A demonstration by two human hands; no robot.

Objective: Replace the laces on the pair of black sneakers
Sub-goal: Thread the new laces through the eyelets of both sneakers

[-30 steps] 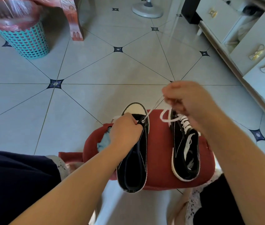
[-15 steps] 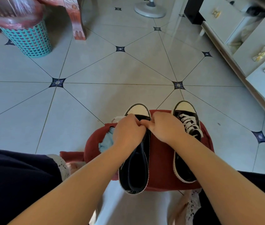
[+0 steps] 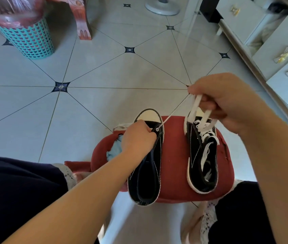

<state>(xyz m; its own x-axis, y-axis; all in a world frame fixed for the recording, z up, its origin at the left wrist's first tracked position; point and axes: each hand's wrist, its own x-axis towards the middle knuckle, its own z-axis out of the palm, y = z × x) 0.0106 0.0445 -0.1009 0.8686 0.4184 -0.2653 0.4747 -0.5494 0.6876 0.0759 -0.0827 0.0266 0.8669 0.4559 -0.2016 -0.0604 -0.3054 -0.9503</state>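
1. Far left: a turquoise basket (image 3: 28,41) stands on the tiled floor (image 3: 104,71), well apart from the work.

2. Work surface: a red cushion (image 3: 175,155) lies on the floor between the person's knees. Both black sneakers rest on it side by side, toes pointing away.

3. Left hand (image 3: 138,136): fingers curled and clamped on the toe end of the left sneaker (image 3: 148,182), steadying it at the eyelet row. The fingertips themselves are hidden.

4. Left sneaker: on the left half of the cushion, open, upper eyelets bare. A white lace (image 3: 172,114) leaves the lowest right eyelet (image 3: 157,129) and runs taut, up and to the right.

5. Right sneaker (image 3: 195,148): on the right half of the cushion, already carrying white lacing up its front.

6. Right hand (image 3: 227,103): raised beyond the right sneaker's toe, fingers closed in a pinch on the lace. A slack loop of flat white lace hangs from this hand over the right sneaker. Whether that loop is the same lace cannot be told.

7. Far right: a pale drawer unit (image 3: 280,50) with bow-shaped handles.

Assessment: the step in hand appears to be drawing the lace through the first eyelet of the left sneaker; 1 sneaker looks finished.

Next move, as judged: take up the slack, even the 2 ends, then feed the tip across to the next eyelet while the left hand holds the shoe down.
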